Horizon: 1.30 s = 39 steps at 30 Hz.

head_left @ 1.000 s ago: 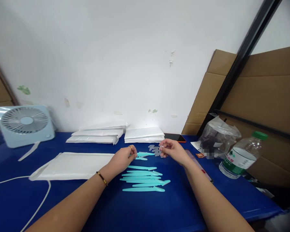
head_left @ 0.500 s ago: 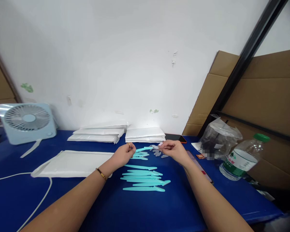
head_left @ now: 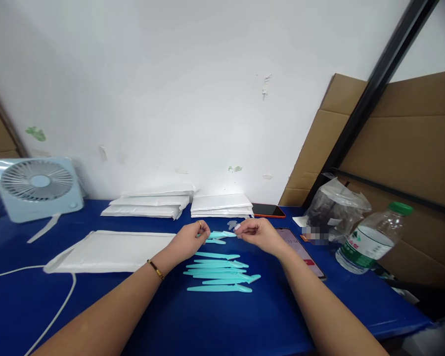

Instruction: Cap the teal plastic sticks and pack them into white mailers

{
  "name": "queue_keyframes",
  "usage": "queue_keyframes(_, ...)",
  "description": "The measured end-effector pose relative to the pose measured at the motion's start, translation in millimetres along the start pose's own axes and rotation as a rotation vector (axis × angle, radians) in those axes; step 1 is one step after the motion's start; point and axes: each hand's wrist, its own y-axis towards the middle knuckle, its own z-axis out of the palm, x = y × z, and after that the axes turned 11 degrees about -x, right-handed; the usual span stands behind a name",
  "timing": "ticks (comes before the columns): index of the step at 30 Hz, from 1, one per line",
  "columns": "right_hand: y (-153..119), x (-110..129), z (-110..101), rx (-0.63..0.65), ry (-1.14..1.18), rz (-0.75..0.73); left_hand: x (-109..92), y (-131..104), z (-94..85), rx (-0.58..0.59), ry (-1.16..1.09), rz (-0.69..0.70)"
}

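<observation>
Between my left hand [head_left: 193, 238] and my right hand [head_left: 257, 234] stretches a turquoise eyebrow razor [head_left: 222, 234]. My left fingers are closed on its handle end. My right fingers are pinched at its blade end; whatever they hold there is too small to make out. Small grey pieces [head_left: 231, 225] lie just behind, partly covered by my right hand. One more turquoise razor [head_left: 215, 241] rests under the held one, beside my left fingers. Nearer to me, several turquoise razors [head_left: 218, 271] lie roughly parallel on the blue table [head_left: 222, 321].
White padded envelopes are stacked in a left pile [head_left: 144, 206] and a right pile [head_left: 220, 205]; a single envelope [head_left: 111, 252] lies under my left forearm. Around these are a fan [head_left: 40, 188] with a cable, two phones [head_left: 269, 211], a plastic bag [head_left: 330, 212] and a water bottle [head_left: 373, 242].
My right hand has moved left, up to the razor's blade end. The held razor is lower and more level. More of the grey pieces are out of sight.
</observation>
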Motion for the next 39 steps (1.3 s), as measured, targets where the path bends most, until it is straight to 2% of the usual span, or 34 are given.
queue_keyframes(3,2,-4,-21,-0.057,-0.338,-0.032,0,0,-4.3,-0.097,0.214,0.066)
queue_keyframes(5,3,-7,-33,-0.014,-0.53,-0.007,-3,-1,-7.4,-0.113,0.281,0.119)
queue_keyframes(8,2,-10,-35,0.102,-0.666,0.036,-10,-5,-8.8,0.022,0.25,0.215)
queue_keyframes(10,1,-11,-30,0.131,-0.699,0.028,-12,-7,-7.0,0.125,0.236,0.256)
queue_keyframes(12,1,-10,-24,0.143,-0.68,0.018,-11,-8,-3.8,0.168,0.248,0.246)
queue_keyframes(16,-1,-7,-20,0.209,-0.536,0.051,-2,-6,0.7,0.147,0.246,0.17)
queue_keyframes(21,-1,-1,-22,0.298,-0.452,0.047,1,-4,0.4,0.089,0.301,0.251)
queue_keyframes(30,0,-7,-2,0.242,-0.333,-0.083,-2,-3,-1.0,0.096,0.307,0.278)
queue_keyframes(36,-1,-9,-3,0.249,-0.289,-0.029,-2,-3,-0.6,0.107,0.282,0.262)
queue_keyframes(39,-2,-10,-3,0.261,-0.275,0.044,-1,-3,-0.1,0.112,0.276,0.277)
